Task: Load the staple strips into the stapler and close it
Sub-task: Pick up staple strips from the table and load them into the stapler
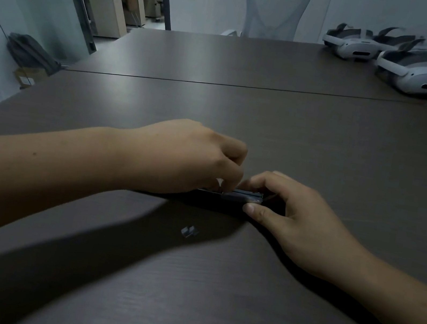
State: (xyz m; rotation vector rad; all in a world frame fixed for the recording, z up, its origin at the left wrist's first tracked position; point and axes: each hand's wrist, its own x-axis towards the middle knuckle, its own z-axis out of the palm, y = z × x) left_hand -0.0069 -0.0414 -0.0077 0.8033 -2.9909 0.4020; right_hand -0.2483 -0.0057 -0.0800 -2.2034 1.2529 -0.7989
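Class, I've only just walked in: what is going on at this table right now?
A person is working on a dark stapler lying on the brown table. The right hand steadies one end, thumb against its side, while the left hand pinches down at its metal top. A small loose piece of staples lies on the table nearer the person. Whether the stapler is closed yet cannot be told; the hands hide most of it.
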